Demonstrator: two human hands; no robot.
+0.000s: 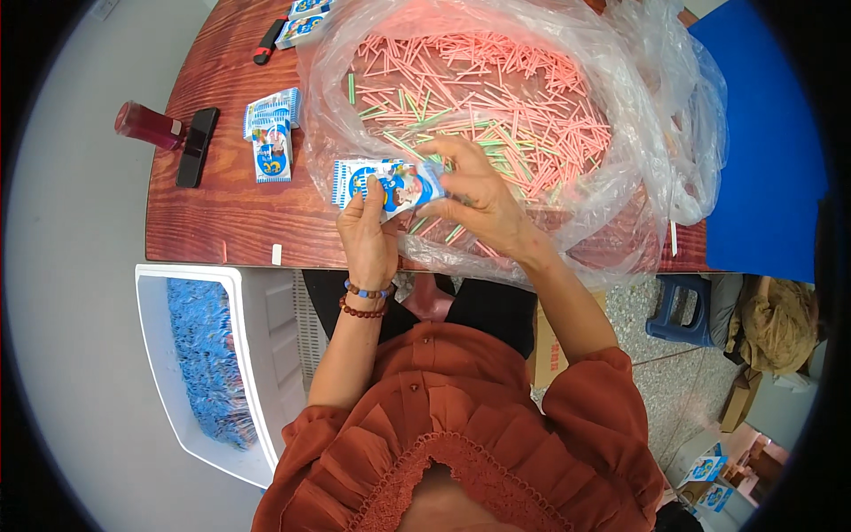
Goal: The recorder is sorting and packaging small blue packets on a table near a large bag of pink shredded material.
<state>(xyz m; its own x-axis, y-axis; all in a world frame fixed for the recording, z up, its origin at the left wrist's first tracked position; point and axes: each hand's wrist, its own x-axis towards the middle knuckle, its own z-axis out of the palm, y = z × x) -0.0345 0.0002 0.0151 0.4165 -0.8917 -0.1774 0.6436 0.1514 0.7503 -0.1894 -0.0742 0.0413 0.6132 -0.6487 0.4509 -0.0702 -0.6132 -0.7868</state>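
A blue and white printed packet [394, 183] is held between my two hands above the near rim of a large clear plastic bag [324, 106]. My left hand [366, 226] pinches its lower edge, thumb on the printed face. At the packet's right end, the fingers and thumb of my right hand [474, 195] close on the blue-white wrapper. Inside the opened bag lie many thin pink sticks [567, 133], with some green ones [417, 106] among them. Whether my right fingers also hold a stick cannot be made out.
Similar packets [272, 151] lie on the wooden table [208, 222], left of the bag. Beside them are a black phone [197, 146], a dark red bottle [146, 124] and a red-black cutter [269, 42]. A white foam box [266, 328] full of blue packets stands lower left; a blue stool [681, 310] stands right.
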